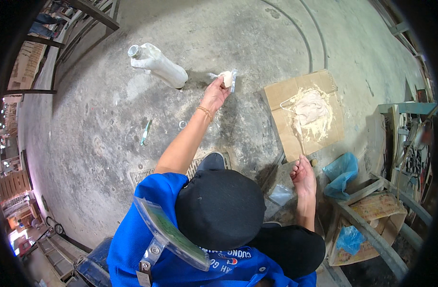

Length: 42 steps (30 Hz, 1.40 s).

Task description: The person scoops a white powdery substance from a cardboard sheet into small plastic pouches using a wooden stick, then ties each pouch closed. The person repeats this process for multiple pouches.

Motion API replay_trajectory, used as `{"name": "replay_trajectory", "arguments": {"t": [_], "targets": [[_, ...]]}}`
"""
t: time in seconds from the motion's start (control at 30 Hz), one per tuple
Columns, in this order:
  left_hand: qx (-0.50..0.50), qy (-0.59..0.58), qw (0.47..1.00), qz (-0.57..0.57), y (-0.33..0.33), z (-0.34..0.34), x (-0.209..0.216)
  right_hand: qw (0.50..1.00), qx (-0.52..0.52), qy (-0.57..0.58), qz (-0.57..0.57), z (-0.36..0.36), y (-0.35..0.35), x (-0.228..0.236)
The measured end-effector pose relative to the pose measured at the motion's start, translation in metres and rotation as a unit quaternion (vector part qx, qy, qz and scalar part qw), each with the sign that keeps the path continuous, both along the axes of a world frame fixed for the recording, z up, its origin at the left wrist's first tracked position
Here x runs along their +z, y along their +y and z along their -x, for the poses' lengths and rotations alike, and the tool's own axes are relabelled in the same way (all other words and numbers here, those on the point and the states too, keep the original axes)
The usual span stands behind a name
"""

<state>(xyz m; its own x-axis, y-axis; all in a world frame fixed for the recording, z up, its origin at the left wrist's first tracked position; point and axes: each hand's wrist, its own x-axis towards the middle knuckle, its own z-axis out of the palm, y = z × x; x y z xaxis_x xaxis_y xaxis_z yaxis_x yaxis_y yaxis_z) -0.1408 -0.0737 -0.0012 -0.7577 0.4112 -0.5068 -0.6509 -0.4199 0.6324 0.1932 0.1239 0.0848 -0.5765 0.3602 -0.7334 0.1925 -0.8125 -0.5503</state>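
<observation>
A grey, stained concrete floor (104, 129) fills most of this workshop, curving at the edges in the wide view. Wooden frames and stacked boards (30, 62) line the left; more frames and clutter (403, 143) stand at right. The person squats in black trousers (221, 210) and a blue shirt (125, 239), whose chest carries white lettering (224, 269), upside down from here and partly lost in folds, around a small round coloured mark. At lower right, a worn carton (379, 213) bears reddish print, too small to make out, behind slanting bars (372, 248). A brown cardboard sheet (278, 98) lies on the floor ahead to the right, and on it sits a pale pinkish heap (310, 107), ringed by cream powder. A cloudy white bottle (159, 67) stands ahead to the left. A clear pouch (173, 232) hangs over the shirt with a green card inside, its text unclear. Near the carton, a blue plastic bag (341, 174) lies crumpled. The left hand (216, 94), beside the bottle, pinches a small clear bag (227, 79) of pale material between its fingers. The right hand (303, 178), at the cardboard's near edge, has its fingers closed on a thin stick (301, 141) reaching toward the heap. A teal cutter (146, 132) lies on the concrete to the left.
</observation>
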Motion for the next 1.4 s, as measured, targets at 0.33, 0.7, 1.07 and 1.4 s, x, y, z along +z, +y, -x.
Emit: {"name": "replay_trajectory", "arguments": {"t": [0.33, 0.7, 1.07, 1.4], "targets": [[-0.041, -0.121, 0.987, 0.101, 0.011, -0.088, -0.004, 0.998, 0.01, -0.016, -0.066, 0.0, 0.002, -0.009], [-0.282, -0.101, 0.948, 0.11, 0.06, -0.148, 0.017, 0.6, 0.231, -0.262, -0.719, -0.045, 0.013, -0.059], [-0.411, -0.023, 0.899, 0.151, 0.111, -0.144, 0.008, 0.764, 0.195, -0.216, -0.576, -0.036, 0.028, -0.061], [-0.418, 0.056, 0.884, 0.203, 0.088, -0.108, -0.003, 0.792, 0.19, -0.173, -0.554, -0.019, 0.053, -0.019]]}}
